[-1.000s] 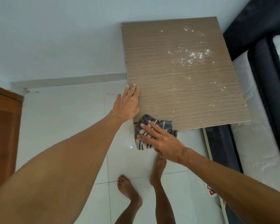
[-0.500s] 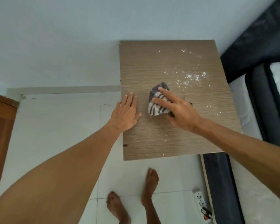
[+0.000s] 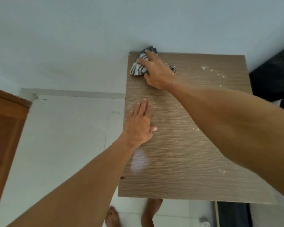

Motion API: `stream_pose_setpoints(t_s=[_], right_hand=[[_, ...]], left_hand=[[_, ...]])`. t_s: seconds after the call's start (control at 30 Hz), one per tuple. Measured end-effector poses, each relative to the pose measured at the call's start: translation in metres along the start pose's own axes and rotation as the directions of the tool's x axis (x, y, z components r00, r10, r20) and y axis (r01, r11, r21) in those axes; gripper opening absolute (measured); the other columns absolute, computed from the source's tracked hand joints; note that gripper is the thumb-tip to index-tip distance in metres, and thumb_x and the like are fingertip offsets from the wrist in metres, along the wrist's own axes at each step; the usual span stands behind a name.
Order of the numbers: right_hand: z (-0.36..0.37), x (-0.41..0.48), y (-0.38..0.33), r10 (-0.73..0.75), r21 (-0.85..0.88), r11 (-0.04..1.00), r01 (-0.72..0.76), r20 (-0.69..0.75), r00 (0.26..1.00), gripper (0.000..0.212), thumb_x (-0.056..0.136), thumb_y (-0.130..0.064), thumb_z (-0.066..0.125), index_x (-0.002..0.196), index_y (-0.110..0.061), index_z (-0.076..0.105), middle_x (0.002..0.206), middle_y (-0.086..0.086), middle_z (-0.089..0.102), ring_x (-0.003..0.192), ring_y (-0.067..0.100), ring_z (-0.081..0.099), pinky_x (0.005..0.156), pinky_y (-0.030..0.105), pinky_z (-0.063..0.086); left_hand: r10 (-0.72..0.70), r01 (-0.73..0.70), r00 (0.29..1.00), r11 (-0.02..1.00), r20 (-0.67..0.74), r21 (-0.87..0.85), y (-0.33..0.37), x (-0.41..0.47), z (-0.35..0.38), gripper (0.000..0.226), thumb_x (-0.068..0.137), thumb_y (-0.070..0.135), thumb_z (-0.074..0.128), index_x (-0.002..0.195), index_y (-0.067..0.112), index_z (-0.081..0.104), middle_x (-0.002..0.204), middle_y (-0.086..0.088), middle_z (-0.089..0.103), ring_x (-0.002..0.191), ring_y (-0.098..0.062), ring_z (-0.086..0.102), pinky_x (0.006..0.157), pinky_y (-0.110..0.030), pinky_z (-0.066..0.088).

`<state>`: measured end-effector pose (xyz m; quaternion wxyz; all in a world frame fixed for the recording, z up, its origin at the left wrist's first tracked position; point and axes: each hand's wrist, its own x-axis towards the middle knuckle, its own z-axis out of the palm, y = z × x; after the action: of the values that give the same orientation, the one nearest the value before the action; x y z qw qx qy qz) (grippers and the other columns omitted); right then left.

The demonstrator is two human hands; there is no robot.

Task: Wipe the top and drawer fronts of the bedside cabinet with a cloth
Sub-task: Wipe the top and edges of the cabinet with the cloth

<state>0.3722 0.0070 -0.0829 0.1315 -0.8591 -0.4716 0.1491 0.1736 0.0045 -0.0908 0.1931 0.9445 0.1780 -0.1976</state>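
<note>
The bedside cabinet's brown wood-grain top [image 3: 187,145] fills the middle of the head view, with white crumbs scattered over its right side. At its far left corner, by the wall, my right hand [image 3: 156,71] presses a grey-and-white striped cloth [image 3: 138,68] onto the top, fingers spread over the bunched fabric. My left hand [image 3: 140,123] lies flat on the top near its left edge, fingers straight. The drawer fronts are hidden below the top.
A pale wall [image 3: 88,38] stands behind the cabinet. White floor tiles [image 3: 64,136] lie to the left, with a wooden door [image 3: 3,128] at the far left. A dark bed frame [image 3: 272,76] adjoins on the right. My bare feet [image 3: 151,212] stand before the cabinet.
My right hand moved the cloth from the front edge across the top to the far left corner. My left hand stayed flat near the left edge.
</note>
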Motion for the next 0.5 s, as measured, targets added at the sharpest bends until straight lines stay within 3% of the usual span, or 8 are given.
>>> stream_pose_setpoints(t_s=[0.13, 0.23, 0.4, 0.5], right_hand=[[0.005, 0.024, -0.003, 0.049, -0.027, 0.999, -0.048, 0.059, 0.997, 0.06, 0.094, -0.023, 0.051, 0.152, -0.018, 0.035, 0.164, 0.018, 0.015, 0.151, 0.041, 0.009, 0.122, 0.053, 0.018], [0.008, 0.027, -0.005, 0.098, -0.076, 0.993, -0.094, 0.053, 0.994, 0.058, 0.094, -0.032, 0.047, 0.149, -0.016, 0.038, 0.159, 0.02, 0.026, 0.146, 0.044, 0.019, 0.118, 0.054, 0.026], [0.008, 0.019, -0.012, 0.3, -0.135, 0.942, -0.308, -0.075, 0.951, 0.045, 0.094, -0.02, 0.048, 0.135, -0.002, 0.048, 0.141, 0.026, 0.043, 0.129, 0.046, 0.038, 0.103, 0.051, 0.041], [0.003, 0.026, -0.021, 0.257, -0.085, 0.96, -0.265, -0.099, 0.961, 0.042, 0.095, -0.015, 0.046, 0.134, 0.001, 0.049, 0.139, 0.026, 0.046, 0.128, 0.043, 0.042, 0.1, 0.048, 0.045]], left_hand=[[0.006, -0.006, 1.0, 1.0, 0.017, -0.013, -0.002, 0.001, -0.002, 0.09, 0.096, 0.041, 0.053, 0.155, 0.013, -0.008, 0.162, -0.005, -0.019, 0.15, -0.025, -0.012, 0.121, -0.042, 0.003], [0.005, -0.005, 1.0, 1.0, 0.021, -0.017, -0.002, 0.001, -0.002, 0.09, 0.096, 0.041, 0.053, 0.155, 0.013, -0.008, 0.162, -0.005, -0.02, 0.15, -0.025, -0.013, 0.121, -0.042, 0.003], [-0.001, 0.001, 0.999, 1.0, 0.032, -0.013, 0.0, 0.0, -0.003, 0.09, 0.096, 0.042, 0.052, 0.154, 0.013, -0.01, 0.161, -0.005, -0.022, 0.15, -0.025, -0.014, 0.121, -0.043, 0.002], [-0.004, 0.005, 0.999, 1.0, 0.032, -0.017, -0.001, 0.001, -0.003, 0.09, 0.096, 0.041, 0.052, 0.154, 0.013, -0.01, 0.161, -0.005, -0.023, 0.15, -0.025, -0.014, 0.121, -0.043, 0.003]])
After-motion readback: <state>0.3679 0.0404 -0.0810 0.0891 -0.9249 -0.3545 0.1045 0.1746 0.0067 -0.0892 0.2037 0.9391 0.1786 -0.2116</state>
